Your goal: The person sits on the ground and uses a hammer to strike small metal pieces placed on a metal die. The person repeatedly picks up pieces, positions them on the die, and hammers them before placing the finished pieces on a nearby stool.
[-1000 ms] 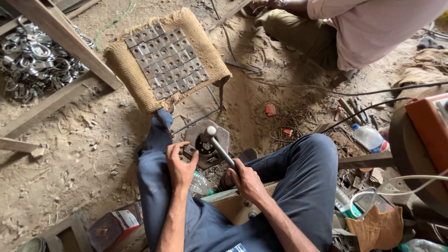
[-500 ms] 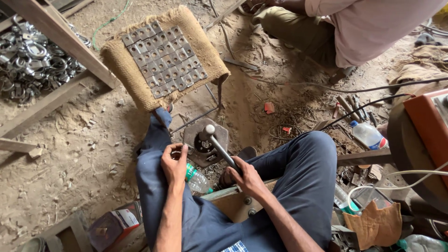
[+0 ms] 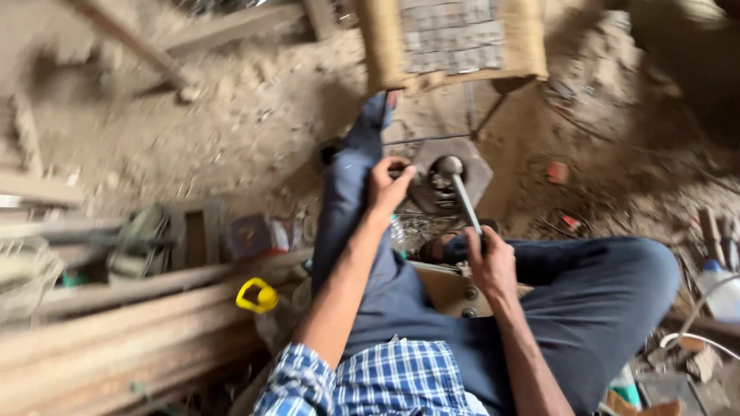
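Sandy workshop floor [image 3: 231,131] fills my view. My right hand [image 3: 491,262] is closed around the lower end of one grey metal hammer handle [image 3: 465,202], its head resting on a flat grey metal block [image 3: 455,181] just ahead. My left hand [image 3: 388,189] pinches something small at the block's left edge; blur hides it. One yellow plastic ring [image 3: 257,296] lies beside rusty bars [image 3: 116,323].

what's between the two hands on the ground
In the head view, a grey hexagonal metal block sits between the left hand and right hand, under the hammer's head.
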